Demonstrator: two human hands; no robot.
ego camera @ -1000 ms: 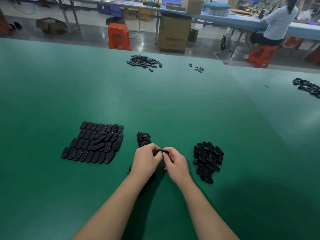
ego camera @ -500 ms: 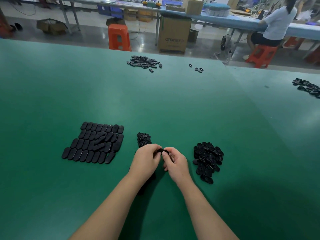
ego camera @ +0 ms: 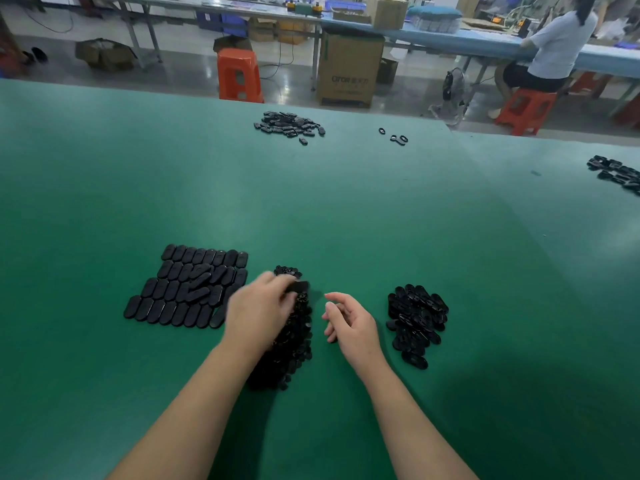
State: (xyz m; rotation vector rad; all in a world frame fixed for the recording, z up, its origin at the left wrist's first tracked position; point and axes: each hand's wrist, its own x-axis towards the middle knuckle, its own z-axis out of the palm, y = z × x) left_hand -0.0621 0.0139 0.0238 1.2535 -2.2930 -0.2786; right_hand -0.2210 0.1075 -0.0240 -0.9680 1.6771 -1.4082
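My left hand (ego camera: 258,311), blurred by motion, pinches a small black oval part (ego camera: 298,286) above a long heap of small black pieces (ego camera: 291,344). My right hand (ego camera: 349,323) hovers just right of that heap with fingers loosely curled and holds nothing. To the left lies a neat block of black oval parts in rows (ego camera: 188,289), with a few lying loose on top. A loose pile of black oval frames (ego camera: 415,320) sits to the right of my right hand.
The green table (ego camera: 346,209) carries another heap of black parts (ego camera: 287,124) and a few loose rings (ego camera: 396,137) at its far edge, more parts at far right (ego camera: 620,173). Beyond are an orange stool (ego camera: 239,76), a cardboard box (ego camera: 349,67) and a seated person (ego camera: 550,53).
My hands were together working one black part; now they have separated. The left hand carries the part leftward, and the right hand has let go and drawn back.
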